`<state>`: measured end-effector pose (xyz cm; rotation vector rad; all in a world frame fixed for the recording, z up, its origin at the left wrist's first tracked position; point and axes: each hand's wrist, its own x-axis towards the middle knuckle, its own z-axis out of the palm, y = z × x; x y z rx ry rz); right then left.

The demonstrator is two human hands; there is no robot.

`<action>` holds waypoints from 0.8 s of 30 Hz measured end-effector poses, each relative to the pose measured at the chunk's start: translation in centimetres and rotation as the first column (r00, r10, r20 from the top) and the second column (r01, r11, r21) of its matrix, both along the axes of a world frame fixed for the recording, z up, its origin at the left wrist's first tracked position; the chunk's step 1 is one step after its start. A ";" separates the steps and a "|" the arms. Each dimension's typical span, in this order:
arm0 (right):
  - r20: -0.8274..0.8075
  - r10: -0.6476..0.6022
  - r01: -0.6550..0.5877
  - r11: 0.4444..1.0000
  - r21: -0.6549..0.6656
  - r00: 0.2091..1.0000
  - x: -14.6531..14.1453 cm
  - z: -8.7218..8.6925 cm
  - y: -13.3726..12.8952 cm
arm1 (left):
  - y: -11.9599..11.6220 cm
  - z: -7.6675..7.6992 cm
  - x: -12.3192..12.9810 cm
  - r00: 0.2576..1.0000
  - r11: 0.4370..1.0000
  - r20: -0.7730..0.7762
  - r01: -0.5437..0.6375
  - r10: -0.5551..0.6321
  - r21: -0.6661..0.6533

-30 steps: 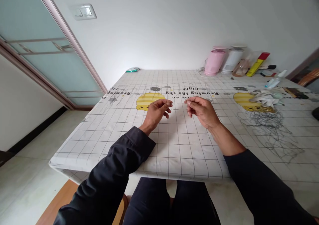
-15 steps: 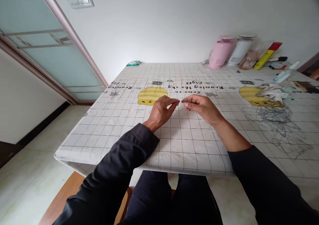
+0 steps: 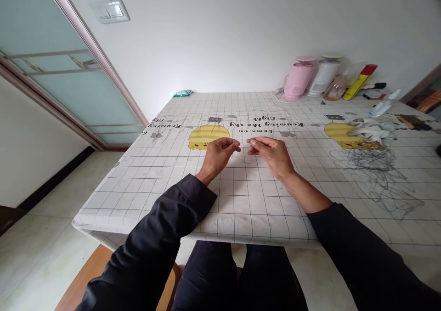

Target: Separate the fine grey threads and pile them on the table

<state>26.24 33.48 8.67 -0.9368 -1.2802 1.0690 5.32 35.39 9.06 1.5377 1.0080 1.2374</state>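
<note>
My left hand (image 3: pixel 218 154) is raised over the middle of the tablecloth, thumb and forefinger pinched together. A fine dark thread (image 3: pixel 244 160) curves from below its fingertips towards the right. Facing it a short gap away, my right hand (image 3: pixel 270 151) has its thumb pressed to the forefinger and its other fingers curled. What lies in that pinch, if anything, is too fine to see. Farther right lies a loose tangle of dark thread (image 3: pixel 374 166), with a crumpled whitish cloth (image 3: pixel 370 129) just behind it.
A checked tablecloth (image 3: pixel 155 200) with printed bears covers the table. Along the wall stand a pink cylindrical device (image 3: pixel 299 80), a white one (image 3: pixel 323 76), a bottle (image 3: pixel 336 88) and a yellow-red box (image 3: pixel 359 82). A green packet (image 3: pixel 182 93) lies at the far left corner.
My hands have moved slightly apart from nearly touching fingertips. The thin thread now shows below my left fingers. The view has shifted slightly.
</note>
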 end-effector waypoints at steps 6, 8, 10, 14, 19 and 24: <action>0.274 -0.139 0.094 0.981 0.171 0.952 -0.7 -0.3 -0.6 | -0.3 0.6 0.0 0.972 0.970 0.062 0.230 -0.226 -0.081; 0.350 -0.203 0.103 0.954 0.283 0.914 -0.8 -0.7 -0.6 | -0.5 0.7 0.3 0.956 0.953 0.111 0.283 -0.271 -0.110; 0.418 -0.280 0.098 0.909 0.406 0.864 -0.8 -1.0 -0.4 | -0.7 0.7 0.6 0.956 0.951 0.125 0.281 -0.265 -0.131; 0.523 -0.382 0.084 0.859 0.505 0.762 -0.6 -1.2 -0.2 | -0.7 0.4 1.1 0.938 0.940 0.192 0.315 -0.288 -0.130; 0.547 -0.414 0.098 0.852 0.514 0.728 -0.6 -0.9 -0.4 | -0.4 0.0 1.1 0.929 0.948 0.254 0.302 -0.269 -0.101; 0.546 -0.376 0.081 0.869 0.487 0.749 -0.6 -0.5 -0.7 | -0.4 0.2 0.8 0.966 0.980 0.195 0.187 -0.171 -0.068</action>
